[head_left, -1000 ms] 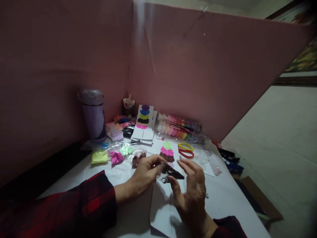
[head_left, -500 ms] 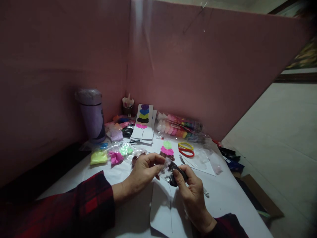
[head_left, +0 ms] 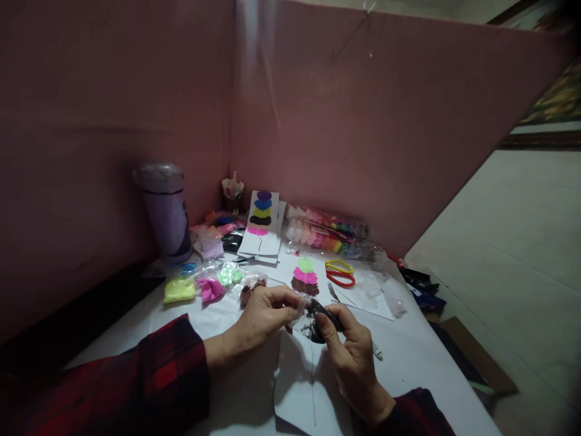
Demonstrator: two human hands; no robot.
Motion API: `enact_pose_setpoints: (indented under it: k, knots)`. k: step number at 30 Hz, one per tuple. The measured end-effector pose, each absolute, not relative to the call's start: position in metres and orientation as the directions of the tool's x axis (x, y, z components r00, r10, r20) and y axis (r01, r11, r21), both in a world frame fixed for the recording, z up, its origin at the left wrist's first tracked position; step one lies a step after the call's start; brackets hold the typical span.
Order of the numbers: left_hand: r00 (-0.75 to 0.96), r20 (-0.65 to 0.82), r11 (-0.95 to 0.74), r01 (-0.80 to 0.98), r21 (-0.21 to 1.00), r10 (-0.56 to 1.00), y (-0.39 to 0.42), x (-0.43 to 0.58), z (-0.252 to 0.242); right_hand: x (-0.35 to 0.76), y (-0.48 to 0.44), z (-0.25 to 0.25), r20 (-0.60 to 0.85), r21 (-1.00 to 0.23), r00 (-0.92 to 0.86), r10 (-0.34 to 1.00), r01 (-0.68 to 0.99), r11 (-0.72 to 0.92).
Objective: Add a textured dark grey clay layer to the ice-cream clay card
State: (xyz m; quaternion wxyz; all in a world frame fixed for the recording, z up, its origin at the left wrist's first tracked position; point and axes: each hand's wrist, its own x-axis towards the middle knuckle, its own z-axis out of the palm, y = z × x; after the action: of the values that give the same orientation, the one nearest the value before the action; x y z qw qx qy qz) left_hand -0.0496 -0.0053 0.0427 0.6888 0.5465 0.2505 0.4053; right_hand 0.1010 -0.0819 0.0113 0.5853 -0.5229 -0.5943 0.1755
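Between my hands is a clear plastic packet of black modelling clay [head_left: 318,321], held above a white card. My left hand [head_left: 267,318] pinches the loose clear end of the packet. My right hand [head_left: 351,351] grips the black lump, thumb on top and fingers beneath. Below them lies the white card [head_left: 297,387] with a thin line drawn down it. Its upper part carries textured clay layers [head_left: 305,275] in green, pink and brown. To the right of my right hand, the light handle of a fork [head_left: 377,351] shows.
Left are packets of yellow clay [head_left: 179,290], pink clay [head_left: 211,290] and brown clay [head_left: 252,291]. Scissors [head_left: 340,274] with red and yellow handles lie right of the layers. Behind stand a purple tumbler [head_left: 166,212], a finished-looking card [head_left: 259,224] and bagged clay [head_left: 318,233].
My left fingers have shifted slightly on the clear end of the packet, which looks more gathered. My right hand keeps its grip on the black clay. The view has moved a little.
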Motion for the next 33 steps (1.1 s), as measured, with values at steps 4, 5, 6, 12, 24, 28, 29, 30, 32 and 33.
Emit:
enact_pose_setpoints:
  k: [4, 5, 6, 12, 24, 28, 29, 30, 32, 33]
  knots:
    - [0.539, 0.056, 0.132, -0.305, 0.943, 0.841, -0.0052, -0.0476, 0.0390, 0.1037, -0.0819, 0.0106, 0.526, -0.801, 0.202, 0.826, 0.445, 0.401]
    - [0.538, 0.048, 0.145, -0.311, 0.939, 0.842, -0.0057, -0.0474, 0.0385, 0.1043, -0.0817, 0.0105, 0.529, -0.795, 0.196, 0.826, 0.454, 0.402]
    - [0.535, 0.043, 0.153, -0.316, 0.936, 0.844, -0.0063, -0.0473, 0.0381, 0.1047, -0.0815, 0.0106, 0.533, -0.790, 0.194, 0.824, 0.462, 0.402]
    - [0.533, 0.064, 0.139, -0.332, 0.933, 0.844, -0.0084, -0.0477, 0.0360, 0.1036, -0.0802, 0.0128, 0.544, -0.787, 0.211, 0.812, 0.464, 0.407]
    - [0.572, 0.130, 0.080, -0.327, 0.942, 0.810, -0.0044, -0.0495, 0.0350, 0.1012, -0.0830, 0.0113, 0.528, -0.807, 0.225, 0.819, 0.432, 0.402]
    - [0.518, 0.098, 0.070, -0.295, 0.953, 0.849, -0.0041, -0.0485, 0.0327, 0.1007, -0.0825, 0.0137, 0.519, -0.819, 0.250, 0.817, 0.420, 0.392]
    - [0.513, 0.097, 0.071, -0.298, 0.952, 0.853, -0.0041, -0.0485, 0.0323, 0.1008, -0.0824, 0.0141, 0.519, -0.819, 0.252, 0.817, 0.420, 0.391]
    - [0.510, 0.106, 0.066, -0.307, 0.949, 0.854, -0.0042, -0.0486, 0.0321, 0.1011, -0.0822, 0.0145, 0.520, -0.817, 0.249, 0.817, 0.423, 0.391]
    - [0.515, 0.137, 0.045, -0.325, 0.945, 0.846, -0.0044, -0.0493, 0.0323, 0.1019, -0.0821, 0.0148, 0.521, -0.810, 0.234, 0.821, 0.439, 0.389]
    - [0.526, 0.152, 0.034, -0.327, 0.944, 0.837, -0.0044, -0.0498, 0.0326, 0.1024, -0.0821, 0.0148, 0.519, -0.808, 0.226, 0.825, 0.445, 0.387]
